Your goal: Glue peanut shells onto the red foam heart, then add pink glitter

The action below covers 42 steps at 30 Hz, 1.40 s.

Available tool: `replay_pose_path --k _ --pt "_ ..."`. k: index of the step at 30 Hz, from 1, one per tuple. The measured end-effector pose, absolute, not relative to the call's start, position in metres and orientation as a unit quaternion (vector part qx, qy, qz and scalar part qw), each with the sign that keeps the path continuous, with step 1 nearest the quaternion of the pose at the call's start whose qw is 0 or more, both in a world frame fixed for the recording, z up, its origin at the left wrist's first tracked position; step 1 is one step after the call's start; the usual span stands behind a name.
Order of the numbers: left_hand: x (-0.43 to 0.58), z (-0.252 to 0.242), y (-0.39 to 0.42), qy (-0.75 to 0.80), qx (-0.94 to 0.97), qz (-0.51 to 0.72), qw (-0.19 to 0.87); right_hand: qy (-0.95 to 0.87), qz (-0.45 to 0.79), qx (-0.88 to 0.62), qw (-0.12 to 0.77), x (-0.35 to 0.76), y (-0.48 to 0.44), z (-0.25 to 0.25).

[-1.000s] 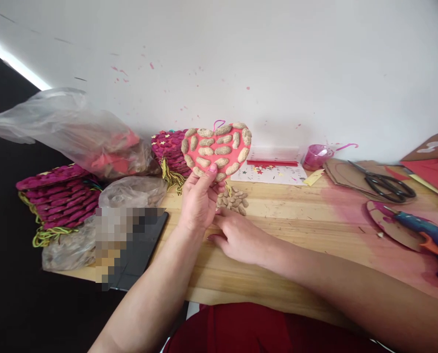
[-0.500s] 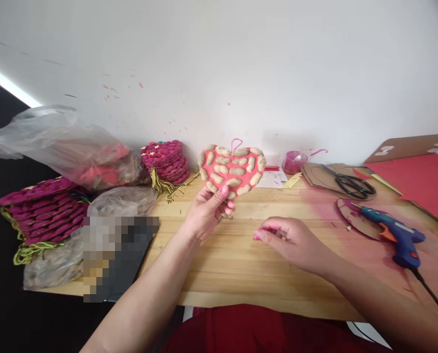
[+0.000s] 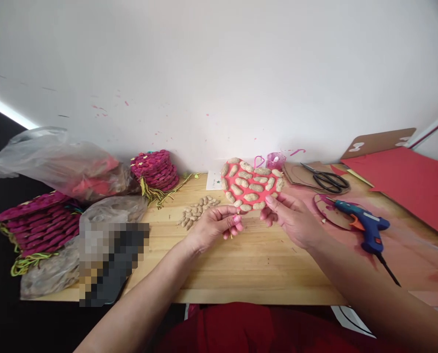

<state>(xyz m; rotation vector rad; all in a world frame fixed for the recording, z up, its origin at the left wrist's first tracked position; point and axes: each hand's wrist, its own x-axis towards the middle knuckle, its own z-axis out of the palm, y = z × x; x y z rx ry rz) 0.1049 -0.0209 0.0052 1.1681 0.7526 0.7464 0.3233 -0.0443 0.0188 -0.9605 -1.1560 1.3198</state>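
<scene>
A red heart covered with peanuts in their shells (image 3: 255, 188) is held up over the table, tilted, with a pink loop at its top. My right hand (image 3: 290, 215) grips its lower right edge, thumb in front. At the bottom tip, my left hand (image 3: 217, 226) has its thumb and fingers closed on the edge; part of that contact is hidden. Behind my left hand lies a pile of loose peanuts (image 3: 196, 212) on the wooden table (image 3: 263, 274).
On the right lie a blue glue gun (image 3: 371, 228) with its cord, black-handled scissors (image 3: 331, 181) and red sheets (image 3: 417, 181). A pink cup (image 3: 276, 161) stands by the wall. Leftward are magenta woven pieces (image 3: 155, 169) and plastic bags (image 3: 90, 169).
My right hand has come up from the table and taken hold of the heart. The heart has shifted right and tilted, and my left hand has moved down to its tip. The loose peanuts now show.
</scene>
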Motion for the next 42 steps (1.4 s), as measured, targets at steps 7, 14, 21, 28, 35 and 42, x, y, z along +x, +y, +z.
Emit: replay_pose_path --k 7,14,21,28,35,42 --pt "0.093 0.026 -0.011 0.401 0.566 0.401 0.599 -0.519 0.493 -0.408 0.567 0.351 -0.033 0.033" --pt "0.126 0.042 -0.003 0.292 0.413 0.469 0.724 -0.528 0.493 -0.403 0.561 0.356 -0.031 0.033" --pt "0.152 0.039 0.003 0.341 0.505 0.354 0.71 -0.504 0.507 -0.406 0.569 0.36 -0.023 0.02" --pt "0.135 0.041 0.014 0.393 0.622 0.342 0.585 -0.481 0.509 -0.429 0.57 0.358 -0.023 0.016" --pt "0.153 0.033 0.025 0.334 0.522 0.363 0.696 -0.483 0.511 -0.442 0.558 0.357 -0.028 0.024" --pt "0.171 0.026 0.023 0.311 0.442 0.354 0.763 -0.464 0.499 -0.44 0.584 0.36 -0.022 0.018"
